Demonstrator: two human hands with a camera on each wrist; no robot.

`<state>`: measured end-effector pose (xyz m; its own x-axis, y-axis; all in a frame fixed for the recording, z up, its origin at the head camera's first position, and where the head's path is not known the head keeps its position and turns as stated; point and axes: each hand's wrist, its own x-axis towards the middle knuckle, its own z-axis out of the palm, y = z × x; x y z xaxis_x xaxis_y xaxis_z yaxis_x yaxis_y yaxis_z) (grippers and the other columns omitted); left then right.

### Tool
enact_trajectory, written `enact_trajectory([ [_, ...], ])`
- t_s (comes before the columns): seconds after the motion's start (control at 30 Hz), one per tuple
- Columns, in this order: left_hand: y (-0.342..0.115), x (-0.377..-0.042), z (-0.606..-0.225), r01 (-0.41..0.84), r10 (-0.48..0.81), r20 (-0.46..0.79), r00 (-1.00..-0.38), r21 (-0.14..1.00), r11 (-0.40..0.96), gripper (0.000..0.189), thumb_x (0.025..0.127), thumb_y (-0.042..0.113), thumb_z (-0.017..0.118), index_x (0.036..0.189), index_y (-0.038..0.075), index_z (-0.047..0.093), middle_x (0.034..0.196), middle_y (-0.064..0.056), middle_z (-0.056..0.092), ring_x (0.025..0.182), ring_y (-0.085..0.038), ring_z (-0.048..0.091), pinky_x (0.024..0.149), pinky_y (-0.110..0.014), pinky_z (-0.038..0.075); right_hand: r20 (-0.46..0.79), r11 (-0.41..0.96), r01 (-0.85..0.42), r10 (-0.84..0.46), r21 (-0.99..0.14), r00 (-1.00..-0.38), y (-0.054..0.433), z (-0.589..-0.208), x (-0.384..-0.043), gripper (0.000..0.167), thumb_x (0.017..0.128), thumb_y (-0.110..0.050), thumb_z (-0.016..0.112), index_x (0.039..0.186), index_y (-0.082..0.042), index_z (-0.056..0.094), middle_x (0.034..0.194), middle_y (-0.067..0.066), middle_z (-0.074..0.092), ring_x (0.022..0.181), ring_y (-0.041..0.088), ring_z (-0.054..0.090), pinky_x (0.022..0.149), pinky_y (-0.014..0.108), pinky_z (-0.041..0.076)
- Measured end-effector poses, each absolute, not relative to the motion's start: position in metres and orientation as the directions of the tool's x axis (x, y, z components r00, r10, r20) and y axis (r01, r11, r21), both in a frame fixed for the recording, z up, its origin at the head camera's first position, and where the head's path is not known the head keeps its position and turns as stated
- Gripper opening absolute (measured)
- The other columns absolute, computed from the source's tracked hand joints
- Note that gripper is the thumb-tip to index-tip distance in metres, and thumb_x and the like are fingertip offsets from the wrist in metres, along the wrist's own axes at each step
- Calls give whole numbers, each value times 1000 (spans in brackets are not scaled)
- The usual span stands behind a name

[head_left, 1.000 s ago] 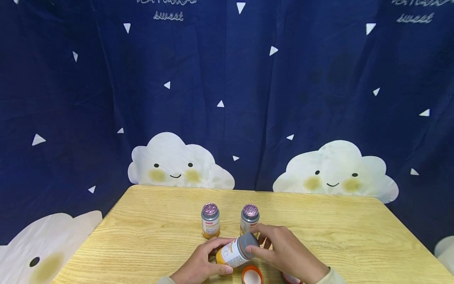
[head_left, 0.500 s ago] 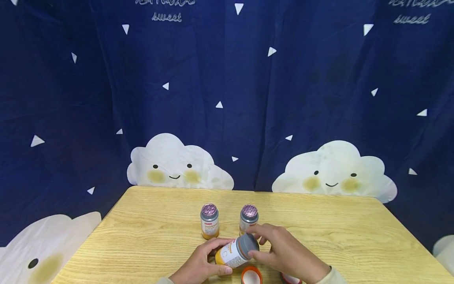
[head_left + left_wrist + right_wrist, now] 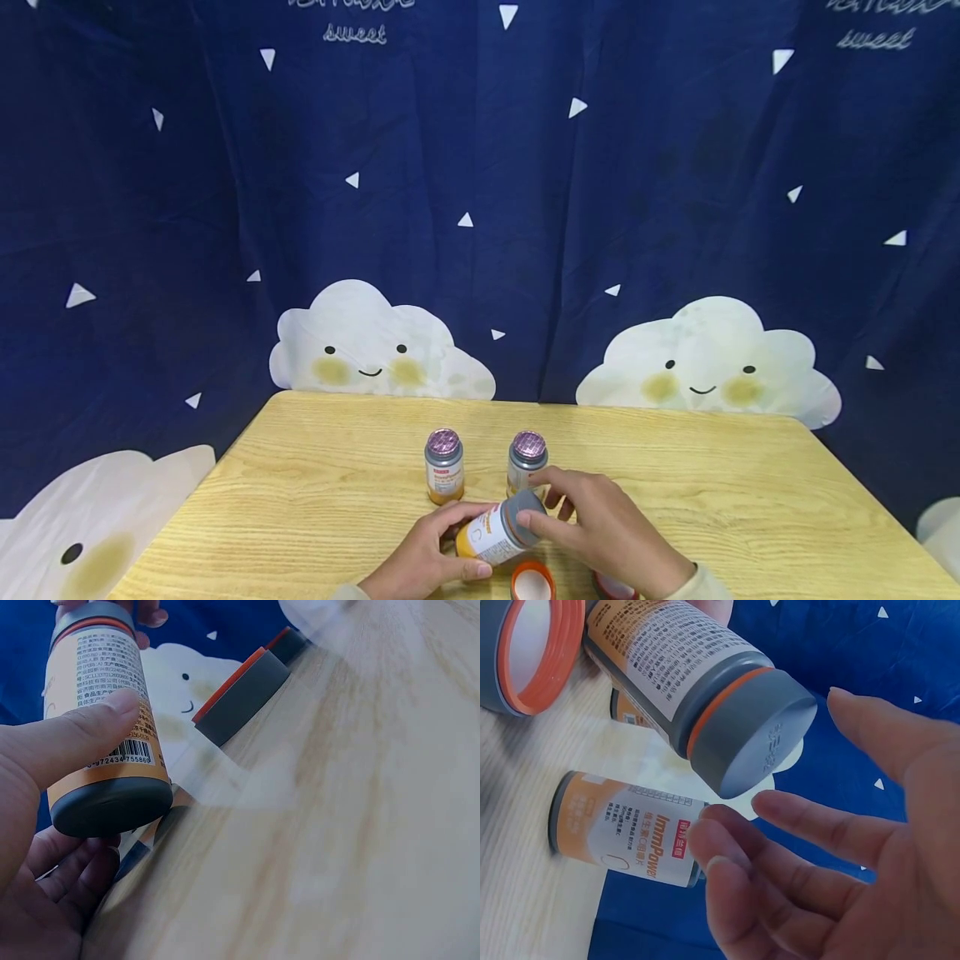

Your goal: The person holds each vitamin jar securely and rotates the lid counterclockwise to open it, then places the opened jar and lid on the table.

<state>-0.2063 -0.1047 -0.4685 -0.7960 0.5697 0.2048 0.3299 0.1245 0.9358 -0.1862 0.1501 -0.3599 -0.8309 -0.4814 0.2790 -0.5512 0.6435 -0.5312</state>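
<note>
My left hand (image 3: 431, 552) grips a vitamin bottle (image 3: 487, 536) around its body, with the thumb across the label. The bottle lies tilted, its grey screw cap (image 3: 754, 727) on and pointing right. My right hand (image 3: 603, 533) is around that cap with its fingers spread. In the right wrist view the thumb and fingertips stand a little off the cap, and nothing is between them. Behind the hands two similar bottles stand upright with purple foil seals on top, the left bottle (image 3: 445, 477) in full view and the right bottle (image 3: 527, 462) partly hidden by my right hand.
On the wooden table (image 3: 330, 475), a loose cap with an orange rim (image 3: 532, 585) lies inside-up near the front. Another loose cap (image 3: 617, 589) sits right of it, partly under my right hand. A dark blue curtain (image 3: 420, 208) with clouds hangs behind the table.
My right thumb and fingers have shifted around the cap, down and then back up. The left hand holds the bottle in the same place. The standing bottles and loose caps have not moved.
</note>
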Motion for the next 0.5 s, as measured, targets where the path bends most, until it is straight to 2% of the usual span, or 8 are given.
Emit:
enact_trajectory([
  [0.5,-104,-206,-468,331,564,208,-799,935,124,54,86,21,75,135,26,54,129,2,58,104,-15,57,89,-25,45,268,615,-561,-507,-554,-819,148,-362,-187,38,87,-51,65,104,-17,68,84,-11,65,65,0,55,58,21,48],
])
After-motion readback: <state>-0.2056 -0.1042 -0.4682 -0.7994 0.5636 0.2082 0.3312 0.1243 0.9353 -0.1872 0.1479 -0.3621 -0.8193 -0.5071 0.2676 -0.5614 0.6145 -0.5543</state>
